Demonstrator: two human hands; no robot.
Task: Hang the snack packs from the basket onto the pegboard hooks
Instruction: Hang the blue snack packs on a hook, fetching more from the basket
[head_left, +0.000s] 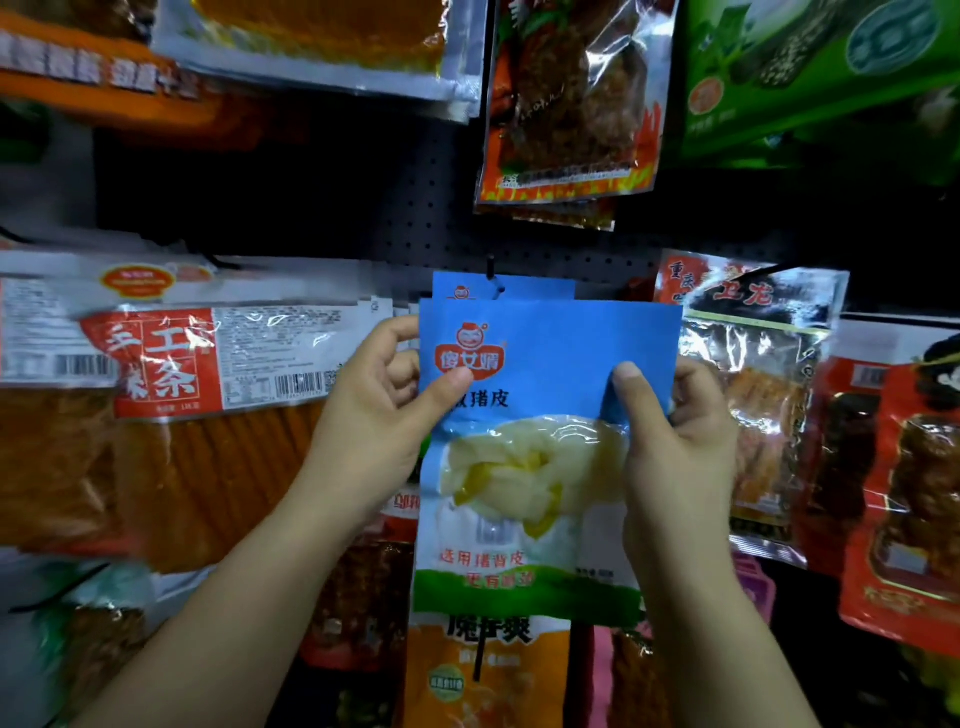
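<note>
Two hands grip one blue snack pack (540, 353) in front of the pegboard (415, 218). My left hand (384, 410) is closed on the pack's left edge, thumb pressed on the front face just below the red logo. My right hand (670, 415) is closed on the right edge, thumb on the front and fingers wrapped behind.

Pack orientation: long axis vertical, blue header end up, green band at the bottom, printed face toward me. A clear window in the middle shows pale white and yellow pieces inside.

Pack position: its top edge sits just below a black hook (493, 278), directly in front of a second blue pack (519, 288) already on that hook. Whether my pack is threaded onto the hook cannot be determined.

Surroundings: a red-and-white pack (171, 358) of orange strips hangs to the left, a flame-printed pack (566, 104) hangs above, a clear pack (763, 374) hangs to the right, and an orange pack (483, 670) hangs below.
</note>
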